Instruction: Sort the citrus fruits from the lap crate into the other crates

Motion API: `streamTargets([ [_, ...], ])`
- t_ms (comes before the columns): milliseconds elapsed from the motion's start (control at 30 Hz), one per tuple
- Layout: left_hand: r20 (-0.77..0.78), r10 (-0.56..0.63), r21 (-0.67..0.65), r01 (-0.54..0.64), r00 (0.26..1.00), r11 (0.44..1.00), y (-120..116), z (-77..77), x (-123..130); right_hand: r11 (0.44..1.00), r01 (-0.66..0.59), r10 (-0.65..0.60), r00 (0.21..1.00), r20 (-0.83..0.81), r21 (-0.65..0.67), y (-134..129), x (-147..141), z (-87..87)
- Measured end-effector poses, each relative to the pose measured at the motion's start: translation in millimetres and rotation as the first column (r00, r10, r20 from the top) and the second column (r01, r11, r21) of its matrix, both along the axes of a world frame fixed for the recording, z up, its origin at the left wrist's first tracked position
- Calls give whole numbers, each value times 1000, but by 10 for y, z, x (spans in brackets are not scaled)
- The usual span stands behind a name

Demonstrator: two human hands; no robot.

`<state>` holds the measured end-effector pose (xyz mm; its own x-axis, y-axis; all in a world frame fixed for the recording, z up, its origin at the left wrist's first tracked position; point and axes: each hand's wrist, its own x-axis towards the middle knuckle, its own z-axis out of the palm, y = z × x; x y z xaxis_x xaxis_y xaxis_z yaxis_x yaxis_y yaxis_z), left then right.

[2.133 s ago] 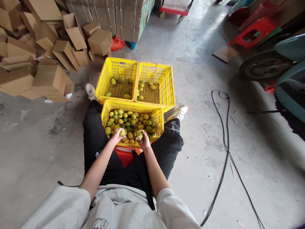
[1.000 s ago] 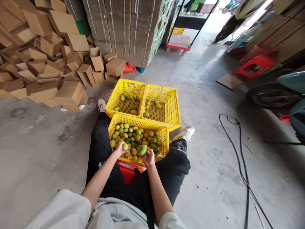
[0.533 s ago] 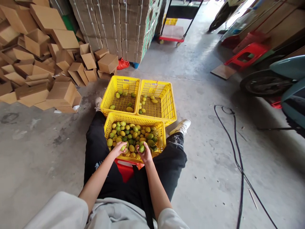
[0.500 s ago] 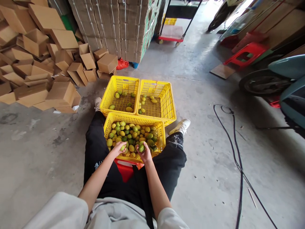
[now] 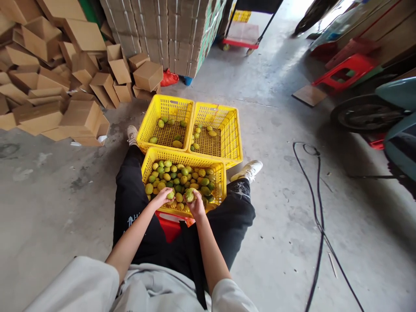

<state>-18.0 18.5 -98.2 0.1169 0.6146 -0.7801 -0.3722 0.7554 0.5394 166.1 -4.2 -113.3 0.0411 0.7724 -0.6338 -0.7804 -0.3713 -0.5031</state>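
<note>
Between my legs stands a yellow crate (image 5: 222, 182) with many green and yellow fruits. Over its near edge, my left hand (image 5: 161, 199) is closed on a yellow-green fruit (image 5: 170, 195). My right hand (image 5: 196, 206), just to the right, grips a larger green fruit (image 5: 190, 195). Both fruits are held apart from each other. Beyond are two more yellow crates side by side: the left one (image 5: 143, 130) and the right one (image 5: 238, 134) each hold several fruits.
Cardboard boxes (image 5: 81, 119) are heaped at the left, beside a tall carton stack (image 5: 156, 39). A red-edged trolley (image 5: 242, 37) is at the back. On the right are a red stool (image 5: 347, 71), a scooter (image 5: 399, 125) and a black cable (image 5: 320, 195) on the floor.
The view has shifted slightly. Both hands still hold fruits, and the fruit in my right hand has turned, showing a paler side.
</note>
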Motion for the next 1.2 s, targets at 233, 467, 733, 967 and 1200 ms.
streamTargets([
  [233,-32,-37,103,40,999,994,-23,4,-42,993,-15,28,994,106,-115,-7,-86,31],
  [467,46,195,-70,-192,980,979,84,12,-14,996,-64,67,996,54,-55,14,22,-66],
  [733,168,266,14,-272,949,962,46,56,-37,991,-102,94,992,-87,-83,-6,15,-61],
  [967,180,118,85,-135,976,987,55,104,-38,968,-115,101,992,-77,-221,-19,8,53],
  [1200,136,156,-68,-148,978,987,106,75,-54,984,-102,95,994,-58,-144,15,1,38],
])
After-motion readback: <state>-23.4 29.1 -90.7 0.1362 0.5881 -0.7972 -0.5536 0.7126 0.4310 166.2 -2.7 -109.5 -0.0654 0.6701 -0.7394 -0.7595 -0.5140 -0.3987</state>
